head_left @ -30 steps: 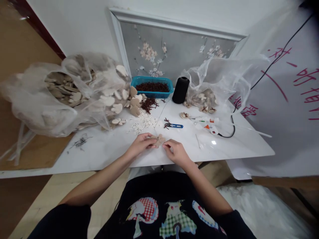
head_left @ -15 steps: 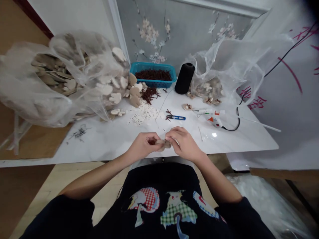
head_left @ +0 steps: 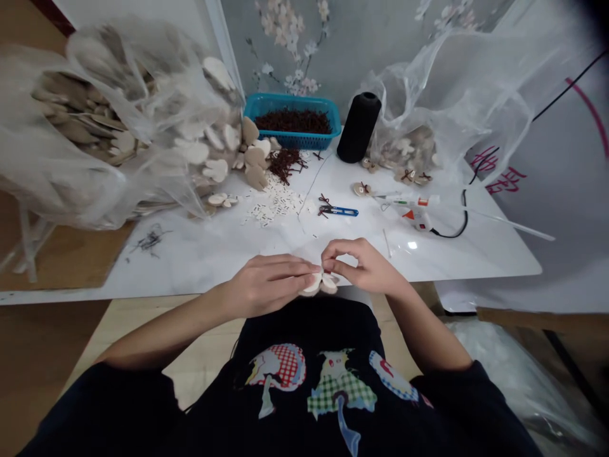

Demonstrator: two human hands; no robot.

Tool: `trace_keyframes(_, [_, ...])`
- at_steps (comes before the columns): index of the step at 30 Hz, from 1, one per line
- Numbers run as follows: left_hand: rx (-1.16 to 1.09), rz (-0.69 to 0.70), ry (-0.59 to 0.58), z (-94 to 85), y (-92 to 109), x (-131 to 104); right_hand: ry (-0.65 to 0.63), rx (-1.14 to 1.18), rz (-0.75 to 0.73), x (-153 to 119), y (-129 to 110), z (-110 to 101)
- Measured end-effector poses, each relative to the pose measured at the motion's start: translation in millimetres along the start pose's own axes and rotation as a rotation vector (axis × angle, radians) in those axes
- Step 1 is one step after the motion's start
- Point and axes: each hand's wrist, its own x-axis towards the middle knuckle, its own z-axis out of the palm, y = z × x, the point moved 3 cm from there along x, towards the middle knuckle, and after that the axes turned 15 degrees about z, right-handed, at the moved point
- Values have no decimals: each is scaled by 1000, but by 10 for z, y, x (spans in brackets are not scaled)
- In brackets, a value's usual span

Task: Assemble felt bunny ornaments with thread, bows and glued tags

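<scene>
Nearer the person than the blue-handled metal thread snips [head_left: 345, 211], the left hand [head_left: 266, 284] clasps a cream-and-beige, petal-shaped piece [head_left: 328, 285]. The right hand [head_left: 365, 266] is pinched together at its top, contents unclear. Uneven pulling could twist it loose.

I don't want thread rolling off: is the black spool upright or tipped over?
Upright: the black spool stands with its base on the white table and its holed top facing up.
</scene>
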Motion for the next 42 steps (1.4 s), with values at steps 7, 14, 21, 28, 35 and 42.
trace_keyframes(7, [161,68,34,70,12,-87,43,151,65,-64,125,94])
trace_keyframes(14, [214,27,-70,236,-138,-267,211,285,196,49,433,198])
trace_keyframes(21, [144,-400,-218,366,-295,-383,181,-116,59,104,252,128])
trace_keyframes(28, [111,-669,-439,498,-398,-534,206,-277,6,-3,474,468])
trace_keyframes(35, [44,-642,-343,506,-469,-604,245,-227,76,-31,608,573])
trace_keyframes(42, [113,-367,-311,546,-470,-614,212,-125,102,-40,624,530])
